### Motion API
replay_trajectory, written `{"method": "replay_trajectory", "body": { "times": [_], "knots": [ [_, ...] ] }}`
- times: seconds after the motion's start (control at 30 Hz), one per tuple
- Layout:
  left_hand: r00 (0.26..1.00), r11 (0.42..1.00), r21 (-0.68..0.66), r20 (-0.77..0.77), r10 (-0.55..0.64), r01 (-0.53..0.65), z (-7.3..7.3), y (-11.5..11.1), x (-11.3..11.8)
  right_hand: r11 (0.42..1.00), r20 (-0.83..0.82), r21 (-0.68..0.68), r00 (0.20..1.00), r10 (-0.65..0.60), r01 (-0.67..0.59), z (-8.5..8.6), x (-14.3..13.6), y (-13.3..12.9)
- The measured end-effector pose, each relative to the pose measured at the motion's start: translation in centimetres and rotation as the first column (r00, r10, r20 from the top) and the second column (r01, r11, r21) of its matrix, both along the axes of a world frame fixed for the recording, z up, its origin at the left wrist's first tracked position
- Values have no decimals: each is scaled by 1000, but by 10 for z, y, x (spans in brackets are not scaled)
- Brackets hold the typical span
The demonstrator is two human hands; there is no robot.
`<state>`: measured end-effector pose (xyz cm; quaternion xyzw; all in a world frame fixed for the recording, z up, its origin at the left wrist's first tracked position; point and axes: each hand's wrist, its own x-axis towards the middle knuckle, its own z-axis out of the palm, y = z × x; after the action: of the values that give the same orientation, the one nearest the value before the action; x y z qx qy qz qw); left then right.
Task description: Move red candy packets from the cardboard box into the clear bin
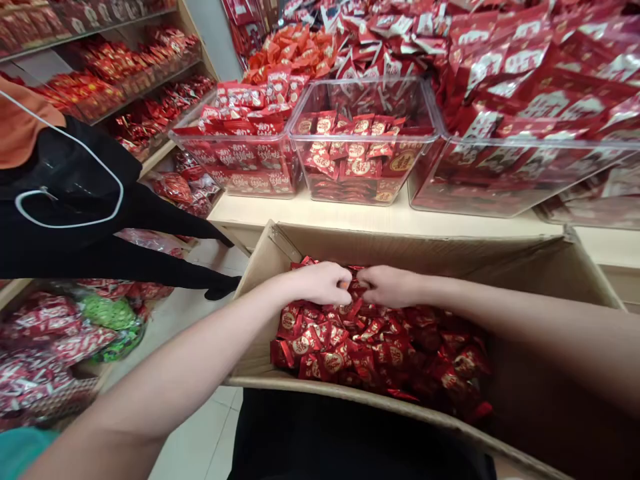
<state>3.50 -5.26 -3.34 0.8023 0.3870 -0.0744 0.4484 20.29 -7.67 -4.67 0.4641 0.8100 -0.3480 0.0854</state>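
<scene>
Both my hands reach into a large cardboard box [425, 253], above a heap of small red-and-gold wrapped sweets [345, 353]. My left hand [323, 283] is closed, its fingers curled down toward the sweets; what they hold is hidden. Just to its right, a short gap apart, my right hand [390, 285] is also closed, thumb and fingers bent together over the packets. Whether a sweet is in it cannot be made out. Red wrappers show in the gap between the two hands. The heap fills the left and middle of the box.
Behind the box, a pale wooden shelf [370, 219] holds a clear bin [360, 140] of red packets, flanked by a left bin [240, 157] and a right bin [515, 173]. At left stands a person in black trousers [125, 233]. Bagged goods [75, 333] lie low at left.
</scene>
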Motion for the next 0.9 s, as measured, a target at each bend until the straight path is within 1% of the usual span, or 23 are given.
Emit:
{"method": "replay_trajectory", "body": {
  "times": [0.07, 0.1, 0.13, 0.17, 0.2, 0.23, 0.27, 0.33, 0.4, 0.43, 0.5, 0.53, 0.6, 0.63, 0.73, 0.77, 0.8, 0.83, 0.9],
  "knots": [
    [995, 999, -2, 82, 50, -50, 14, 7, -8, 993, -101, -14, 988, -118, 117, 27, 1, 9],
    [983, 995, -38, 157, 98, -94, 20, 10, -12, 984, -159, -43, 971, -179, 175, 40, 2, 10],
    [954, 983, -110, 247, 171, -148, 25, 13, -15, 970, -218, -83, 945, -243, 230, 51, 3, 10],
    [904, 957, -210, 337, 263, -200, 29, 15, -18, 952, -277, -126, 912, -303, 278, 59, 3, 9],
    [840, 917, -325, 408, 356, -231, 31, 16, -20, 935, -336, -161, 873, -353, 316, 65, 4, 7],
    [786, 875, -419, 445, 430, -241, 33, 17, -21, 920, -394, -173, 832, -391, 351, 69, 4, 4],
    [760, 851, -467, 454, 464, -240, 34, 17, -22, 909, -449, -164, 791, -414, 383, 71, 5, 3],
    [796, 867, -440, 425, 432, -236, 34, 16, -22, 895, -542, -105, 730, -418, 434, 72, 5, 1],
    [825, 891, -396, 410, 389, -223, 35, 14, -20, 895, -601, -41, 705, -377, 443, 73, 4, 1],
    [835, 895, -402, 413, 364, -191, 36, 11, -19, 903, -617, -22, 705, -351, 430, 73, 2, 1],
    [852, 882, -449, 399, 339, -141, 39, 6, -16, 923, -622, -2, 722, -303, 386, 75, -1, -1],
    [857, 876, -463, 389, 337, -134, 40, 4, -14, 928, -620, 13, 731, -284, 372, 75, -3, -1],
    [844, 876, -455, 395, 363, -164, 41, 0, -11, 930, -623, 27, 734, -271, 367, 75, -5, -3],
    [822, 880, -437, 421, 383, -186, 42, -1, -10, 928, -636, 0, 716, -287, 372, 74, -6, -3],
    [736, 882, -413, 520, 433, -226, 42, -2, -8, 908, -668, -180, 631, -395, 378, 69, -5, -1],
    [723, 885, -403, 537, 434, -232, 43, -1, -9, 901, -664, -218, 619, -419, 375, 68, -3, 0],
    [725, 895, -381, 545, 421, -233, 43, -1, -10, 898, -658, -219, 622, -425, 383, 68, -2, 1],
    [739, 908, -349, 544, 398, -233, 44, -1, -12, 902, -649, -182, 642, -409, 390, 68, -1, 1],
    [784, 937, -271, 522, 337, -222, 45, 0, -16, 920, -622, -57, 707, -336, 387, 72, 1, 1]
  ]
}}
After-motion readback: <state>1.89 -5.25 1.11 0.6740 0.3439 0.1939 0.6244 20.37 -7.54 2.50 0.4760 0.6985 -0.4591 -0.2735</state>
